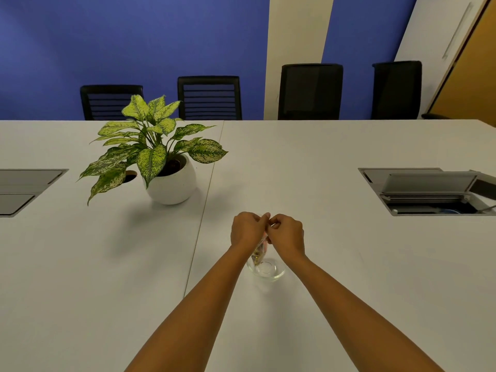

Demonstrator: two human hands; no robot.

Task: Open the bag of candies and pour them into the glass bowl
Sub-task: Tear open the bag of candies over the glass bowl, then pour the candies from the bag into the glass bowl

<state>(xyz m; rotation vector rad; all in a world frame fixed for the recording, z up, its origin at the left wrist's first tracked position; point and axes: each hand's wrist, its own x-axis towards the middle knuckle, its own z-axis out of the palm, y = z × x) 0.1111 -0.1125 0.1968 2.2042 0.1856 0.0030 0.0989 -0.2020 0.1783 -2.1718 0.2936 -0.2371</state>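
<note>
A small clear glass bowl stands on the white table, just below my wrists. Above it hangs a small clear bag of candies; only its lower part shows between my hands, with coloured candies inside. My left hand and my right hand are side by side, fingertips touching, both pinching the bag's top edge. The top of the bag is hidden by my fingers. The bowl looks empty.
A leafy potted plant in a white round pot stands at the back left. A raised cable-box lid lies at the right, a flat one at the left. Several black chairs line the far edge.
</note>
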